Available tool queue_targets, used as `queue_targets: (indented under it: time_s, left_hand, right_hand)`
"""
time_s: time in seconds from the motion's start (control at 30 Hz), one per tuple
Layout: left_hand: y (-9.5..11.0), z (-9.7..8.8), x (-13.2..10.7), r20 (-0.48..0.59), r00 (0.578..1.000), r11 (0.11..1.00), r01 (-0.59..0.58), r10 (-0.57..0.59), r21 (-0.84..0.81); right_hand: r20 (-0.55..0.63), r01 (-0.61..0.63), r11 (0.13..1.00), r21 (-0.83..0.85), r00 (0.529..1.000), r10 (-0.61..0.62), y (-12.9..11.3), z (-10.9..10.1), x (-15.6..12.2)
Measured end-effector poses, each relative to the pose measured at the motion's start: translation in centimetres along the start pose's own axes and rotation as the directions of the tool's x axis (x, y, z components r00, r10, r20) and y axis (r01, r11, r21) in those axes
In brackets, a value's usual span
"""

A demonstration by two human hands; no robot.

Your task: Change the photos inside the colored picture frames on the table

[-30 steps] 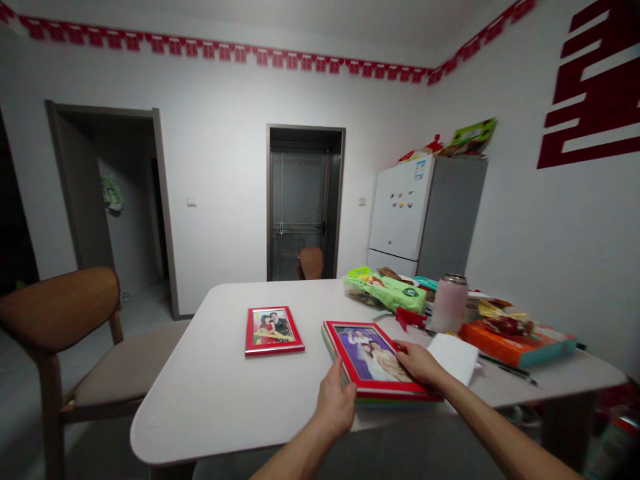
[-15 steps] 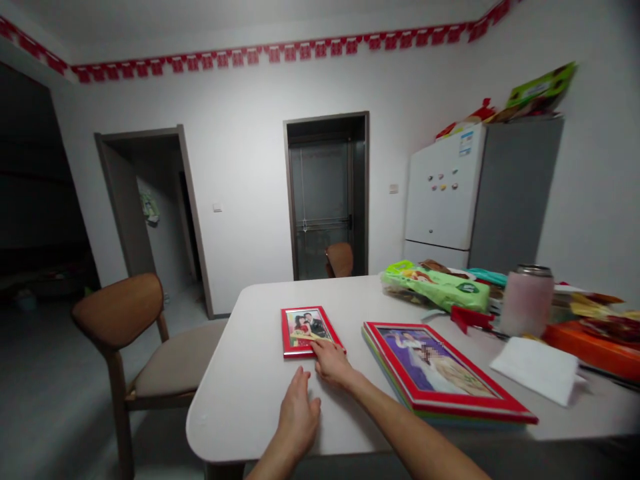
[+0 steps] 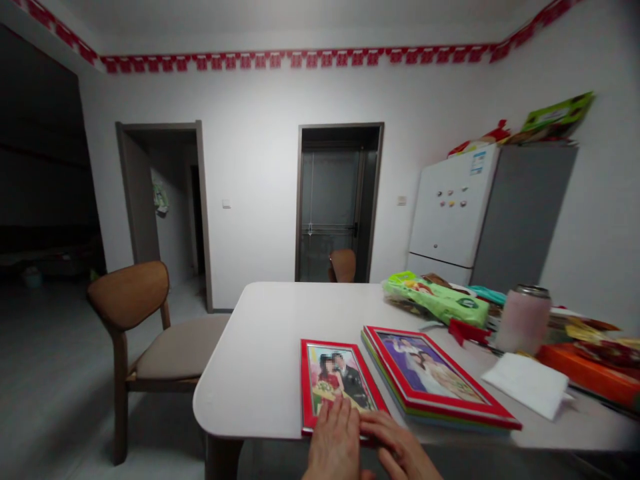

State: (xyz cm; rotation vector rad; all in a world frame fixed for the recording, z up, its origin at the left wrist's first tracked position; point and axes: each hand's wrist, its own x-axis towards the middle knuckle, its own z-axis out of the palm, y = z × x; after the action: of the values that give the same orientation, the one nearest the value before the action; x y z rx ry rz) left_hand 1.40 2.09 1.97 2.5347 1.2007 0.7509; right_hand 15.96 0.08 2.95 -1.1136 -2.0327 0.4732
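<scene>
Your left hand (image 3: pixel 334 437): grip unclosed, fingers straight, laid over near part of small red photo frame (image 3: pixel 346 379). Your right hand (image 3: pixel 396 441): fingers bent by frame's near right corner; cannot tell whether grip closes on it. Small frame lies picture up at near edge of bench (image 3: pixel 267 363). Frame stack (image 3: pixel 435 373) just right, white paper (image 3: pixel 527 385) farther right.

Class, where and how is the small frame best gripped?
The small frame probably grips best by its near and left rims, coming from the near side: it lies flat, face up, near the front of the table, with the frame stack close on its right.
</scene>
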Motion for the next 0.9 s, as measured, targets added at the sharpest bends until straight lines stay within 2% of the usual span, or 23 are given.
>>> queue_targets:
  time_s: [0.1,0.13,0.23,0.3,0.33,0.37,0.43,0.5,0.63,0.7,0.77,0.83,0.9]
  left_hand:
    - [0.8,0.3,0.4,0.025,1.0,0.999,0.006,-0.007,0.051]
    - [1.0,0.2,0.4,0.031,0.999,0.998,0.007,-0.009,0.06]
    - [1.4,-1.0,0.5,0.03,0.999,0.999,-0.017,0.016,0.04]
    - [1.5,-2.3,0.4,-0.052,0.999,1.0,-0.011,0.01,-0.016]
    - [1.5,-3.1,0.3,-0.12,0.993,0.998,0.002,-0.009,-0.06]
    - [1.5,-4.0,0.2,-0.198,0.979,0.993,0.02,-0.043,-0.116]
    - [1.4,-5.6,-0.1,-0.328,0.934,0.962,0.047,-0.138,-0.27]
    - [1.2,-6.9,-0.4,-0.406,0.876,0.896,0.063,-0.26,-0.44]
    - [-0.3,-7.6,-1.5,-0.448,0.722,0.712,0.087,-0.526,-0.697]
    - [-1.6,-7.2,-2.3,-0.421,0.672,0.617,0.068,-0.609,-0.784]
    - [-2.9,-6.7,-3.3,-0.365,0.672,0.558,0.087,-0.644,-0.825]
    - [-3.9,-6.4,-4.3,-0.294,0.72,0.551,0.147,-0.629,-0.822]
    - [-4.3,-6.3,-5.3,-0.245,0.779,0.609,0.211,-0.578,-0.765]
  right_hand:
    - [-0.152,-0.114,0.985,0.127,0.979,0.133,-0.4,-0.5,-0.8]
    - [-0.235,-0.156,0.976,0.153,0.953,0.19,-0.4,-0.8,-0.8]
    - [-0.452,-0.245,0.943,0.225,0.832,0.323,-0.3,-1.8,-0.2]
    - [-0.512,-0.25,0.927,0.281,0.777,0.365,-0.5,-2.3,0.5]
    - [-0.513,-0.245,0.919,0.308,0.771,0.377,-0.7,-2.3,1.0]
    - [-0.492,-0.237,0.913,0.331,0.783,0.382,-1.0,-2.2,1.5]
    - [-0.394,-0.228,0.906,0.355,0.843,0.367,-1.7,-1.4,2.6]
    - [-0.282,-0.219,0.917,0.334,0.905,0.319,-2.3,0.0,3.8]
    - [-0.157,-0.166,0.967,0.196,0.968,0.198,-2.9,2.7,5.6]
    - [-0.09,-0.148,0.984,0.103,0.983,0.157,-2.7,3.3,5.9]
    - [-0.021,-0.132,0.991,-0.002,0.991,0.132,-2.2,3.5,5.8]
    - [0.024,-0.11,0.99,-0.088,0.993,0.112,-1.7,3.2,5.5]
    - [0.049,-0.088,0.984,-0.152,0.994,0.097,-1.4,2.8,5.1]
